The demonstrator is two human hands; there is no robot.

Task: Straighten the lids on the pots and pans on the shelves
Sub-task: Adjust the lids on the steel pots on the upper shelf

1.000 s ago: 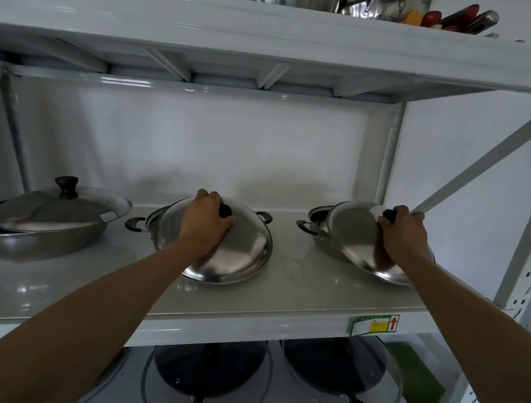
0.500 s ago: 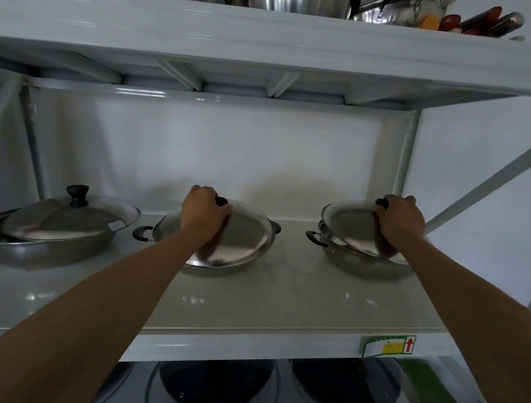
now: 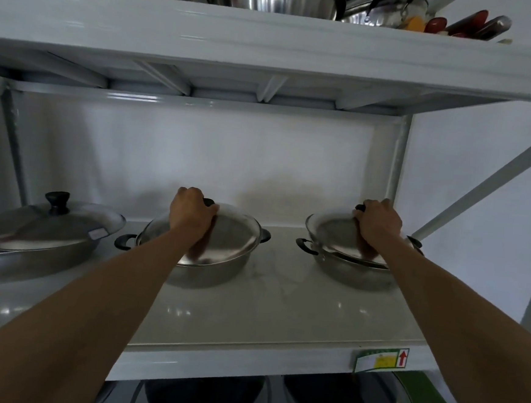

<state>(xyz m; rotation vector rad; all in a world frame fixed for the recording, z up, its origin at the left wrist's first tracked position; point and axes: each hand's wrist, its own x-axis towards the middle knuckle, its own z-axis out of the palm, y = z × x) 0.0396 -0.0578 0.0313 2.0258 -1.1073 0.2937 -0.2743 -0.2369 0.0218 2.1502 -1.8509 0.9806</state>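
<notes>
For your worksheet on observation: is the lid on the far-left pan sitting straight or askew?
Askew. The lid sits tilted and shifted rightward on the pan, its right edge overhanging the rim.

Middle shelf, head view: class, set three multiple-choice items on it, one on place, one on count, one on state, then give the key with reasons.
1. Where is the pan nobody is touching?
A. left end of the shelf
B. right end
C. centre

2. How many lidded pans stand on the middle shelf?
A. two
B. three
C. five

3. What is the left hand doing?
A. hanging free
B. gripping a lid knob
C. pointing upward

Key: 1 A, the untouched pan sits at the far left. 2 B, it stands with the centre pot and the right pot. 3 B, the left hand is closed over the centre lid at its knob, as the right hand is on the right lid.
</notes>
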